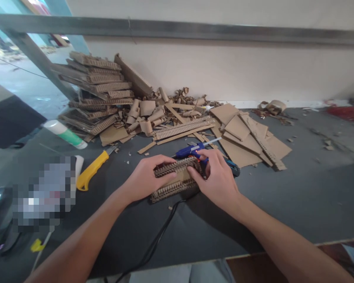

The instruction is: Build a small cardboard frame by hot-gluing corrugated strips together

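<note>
In the middle of the dark table, a small cardboard piece (177,179) with corrugated strips along its long edges sits between my hands. My left hand (149,177) grips its left end, thumb on the inner face and fingers along the far strip. At the right end, my right hand (216,177) has its thumb pressed inside the piece and its fingers curled round the far corner. Just behind it lies a blue hot glue gun (188,150) with a glue stick poking out and a small orange light. Part of the gun is hidden by my right hand.
Behind are cardboard scraps (147,110), a stack of corrugated pieces (103,84) and flat cardboard sheets (242,133). To the left lie a yellow-handled cutter (93,171), a white-and-green tube (66,134) and a blurred-out object (44,192). A black cable (162,232) runs to the front edge.
</note>
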A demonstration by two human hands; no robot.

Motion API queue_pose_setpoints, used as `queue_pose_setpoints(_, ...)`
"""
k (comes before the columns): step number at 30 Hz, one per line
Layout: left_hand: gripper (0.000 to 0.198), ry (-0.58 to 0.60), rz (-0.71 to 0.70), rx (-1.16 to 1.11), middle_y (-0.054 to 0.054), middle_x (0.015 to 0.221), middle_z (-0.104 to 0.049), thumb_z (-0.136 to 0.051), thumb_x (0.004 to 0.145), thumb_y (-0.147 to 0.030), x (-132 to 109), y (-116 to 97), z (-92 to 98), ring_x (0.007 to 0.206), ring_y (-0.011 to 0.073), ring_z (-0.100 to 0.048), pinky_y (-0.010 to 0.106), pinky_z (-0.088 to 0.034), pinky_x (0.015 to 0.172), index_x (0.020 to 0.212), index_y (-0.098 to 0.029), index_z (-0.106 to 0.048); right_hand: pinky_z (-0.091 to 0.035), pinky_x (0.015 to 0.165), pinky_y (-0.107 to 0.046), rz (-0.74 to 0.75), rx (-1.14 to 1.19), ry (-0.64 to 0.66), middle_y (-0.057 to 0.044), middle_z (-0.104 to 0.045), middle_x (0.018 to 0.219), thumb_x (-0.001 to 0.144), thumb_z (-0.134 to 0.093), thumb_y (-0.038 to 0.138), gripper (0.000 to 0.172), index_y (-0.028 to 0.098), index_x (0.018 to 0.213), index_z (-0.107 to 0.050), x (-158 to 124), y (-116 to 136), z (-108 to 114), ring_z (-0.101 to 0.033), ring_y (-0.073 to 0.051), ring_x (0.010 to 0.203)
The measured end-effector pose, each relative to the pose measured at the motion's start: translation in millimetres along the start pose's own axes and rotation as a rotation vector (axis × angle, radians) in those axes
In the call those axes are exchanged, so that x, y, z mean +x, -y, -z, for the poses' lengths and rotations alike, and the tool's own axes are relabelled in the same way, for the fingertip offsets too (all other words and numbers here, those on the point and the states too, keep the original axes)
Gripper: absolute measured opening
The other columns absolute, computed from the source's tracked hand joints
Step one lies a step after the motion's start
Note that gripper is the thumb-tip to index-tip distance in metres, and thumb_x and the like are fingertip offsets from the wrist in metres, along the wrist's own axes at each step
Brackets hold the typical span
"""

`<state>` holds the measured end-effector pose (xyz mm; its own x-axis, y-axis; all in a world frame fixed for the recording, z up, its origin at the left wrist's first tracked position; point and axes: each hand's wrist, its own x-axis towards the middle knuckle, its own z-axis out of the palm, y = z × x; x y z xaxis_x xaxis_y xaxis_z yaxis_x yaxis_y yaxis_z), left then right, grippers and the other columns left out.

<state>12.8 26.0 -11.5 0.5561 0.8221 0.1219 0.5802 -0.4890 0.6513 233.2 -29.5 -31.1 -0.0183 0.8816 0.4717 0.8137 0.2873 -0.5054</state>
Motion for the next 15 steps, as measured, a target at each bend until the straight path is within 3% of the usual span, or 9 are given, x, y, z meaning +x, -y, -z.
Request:
queue_pose_setpoints(3,0.029,0.013,0.017,-0.040,0.001,0.100,-0.077,-0.067,0.087,-0.041,-1.0,-0.4,2.1,0.084,0.0180,-0.071,0.026,-0.056,0.074,0.110,-0.024,-0.070,-0.051,0.060,-0.030,-0.047,0.095,0.070,-0.007,-0.067,0.095,0.091,-0.061,0.035,0.034,0.021,0.120,-0.053,1.2,0.7,3.1,-0.066,-0.019,0.073)
queue_pose_setpoints(9,0.029,-0.011,-0.047,0.013,-0.001,0.081,-0.076,-0.064,0.088,-0.041,-2.9,-4.3,-1.7,0.062,0.0133,-0.067,0.022,-0.051,0.059,0.110,-0.022,-0.069,-0.048,0.056,-0.026,-0.212,0.430,0.174,-0.001,-0.067,0.080,0.091,-0.061,0.038,0.021,0.022,0.104,-0.059,0.3,0.9,5.0,-0.062,-0.014,0.062)
queue_pose_setpoints(15,0.026,-0.207,-0.241,0.130,0.003,0.101,-0.079,-0.066,0.086,-0.030,-6.6,-8.5,-8.6,0.083,0.0155,-0.074,0.023,-0.055,0.080,0.109,-0.019,-0.070,-0.047,0.053,-0.023,-0.233,0.506,0.161,0.001,-0.064,0.073,0.089,-0.061,0.033,0.014,0.022,0.097,-0.059,0.0,6.1,6.4,-0.060,-0.012,0.059)
